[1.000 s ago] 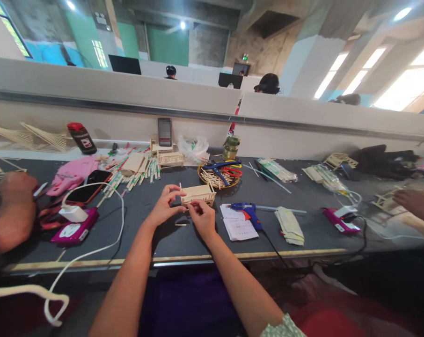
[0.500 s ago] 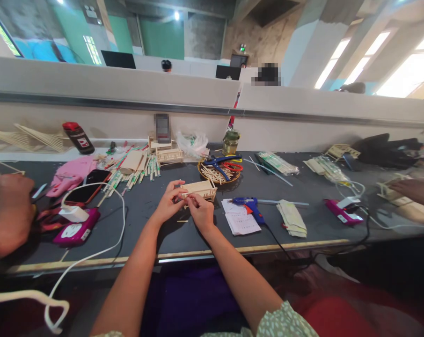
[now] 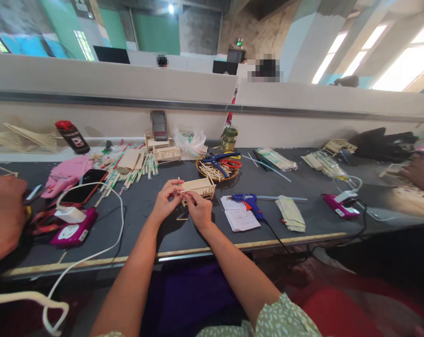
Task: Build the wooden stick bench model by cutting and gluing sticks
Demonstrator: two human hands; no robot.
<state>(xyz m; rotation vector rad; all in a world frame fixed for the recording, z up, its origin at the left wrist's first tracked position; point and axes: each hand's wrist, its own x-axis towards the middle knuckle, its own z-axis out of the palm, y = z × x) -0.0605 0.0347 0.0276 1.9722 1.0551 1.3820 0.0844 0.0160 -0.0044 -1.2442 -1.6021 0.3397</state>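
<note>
A small model built from pale wooden sticks [image 3: 202, 186], with a flat top and a railing-like side, stands on the dark table in front of me. My left hand [image 3: 165, 202] is closed, its thumb and fingers pinching the model's left end. Close beside it, the fingertips of my right hand [image 3: 201, 211] press together on the model's near left corner. Whether a separate small stick lies between the fingertips is too fine to tell. Just behind the model is a woven basket [image 3: 198, 169] of short sticks, with blue-handled pliers [image 3: 219, 164] and red-handled scissors [image 3: 232, 163] on top.
A blue glue gun [image 3: 249, 202] lies on a written paper [image 3: 242, 222], beside a folded cloth [image 3: 291, 214]. Bundled sticks [image 3: 138, 161], a phone [image 3: 87, 185] and a purple power strip [image 3: 75, 229] with a white cable are leftward. Other people's hands [image 3: 4, 215] work at both sides.
My hands stay at the model's left end, with only slight finger movement. The view has shifted a little. At far right, another person's hand has moved away from a stick structure.
</note>
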